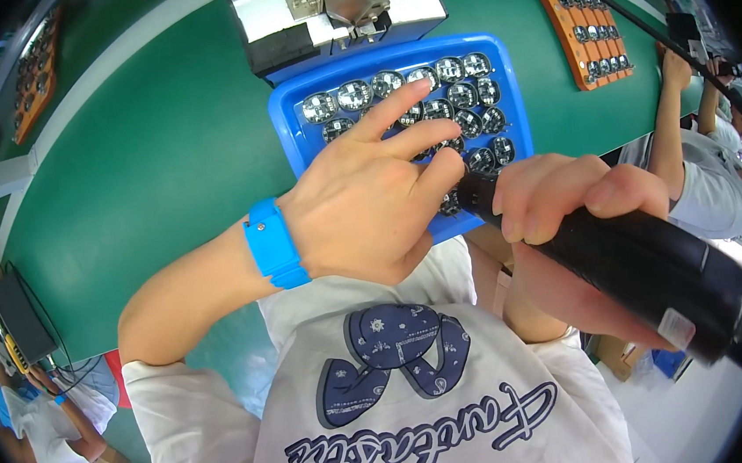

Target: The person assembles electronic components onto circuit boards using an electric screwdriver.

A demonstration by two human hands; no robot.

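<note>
Blue tray [519,104] sits at the near edge of the green worktable [162,161], right in front of the seated person, with rows of round, black-rimmed, glassy-faced modules [355,94] lying in it. From where I stand, the right hand [562,193] is wrapped firmly round the body of a black electric screwdriver [648,269], its slanting nose pointing toward the tray's near right corner. A pale label shows near the tool's back end.

The left hand [368,192] hovers palm down over the tray, a bright blue wrist strap [273,243] behind it. Its outer fingers are spread wide above the modules, while the index finger bends down close beside the screwdriver's nose. The thumb is mostly hidden beneath, so I can't tell whether anything is pinched there.

Just beyond the tray stands a metal fixture [358,8] on a white and black base. Farther right on the table, an orange rack [567,47] carries more round pieces in rows. A co-worker in a grey shirt [711,184] is at the right; another person in white [53,436] is at the far left.
</note>
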